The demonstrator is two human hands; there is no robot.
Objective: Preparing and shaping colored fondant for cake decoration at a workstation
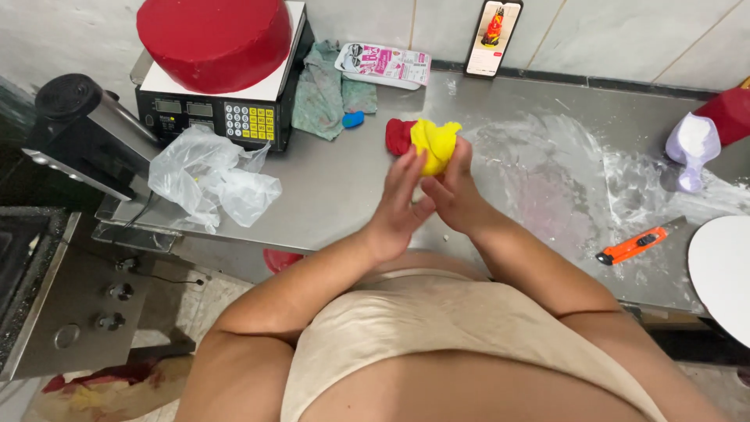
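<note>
A lump of yellow fondant (434,144) is held up over the steel counter (336,184) between both hands. My right hand (455,191) grips it from the right and below. My left hand (400,205) presses against it from the left with its fingers stretched out. A piece of red fondant (398,135) lies on the counter just behind the yellow lump. A round red-covered cake (213,39) stands on a white board on top of a black scale (219,113) at the back left.
A crumpled clear plastic bag (211,176) lies left of my hands. An orange utility knife (631,245), a white round board (723,273) and a bag of white powder (691,144) sit at the right. A phone (494,35) leans on the tiled wall. Powder dusts the right of the counter.
</note>
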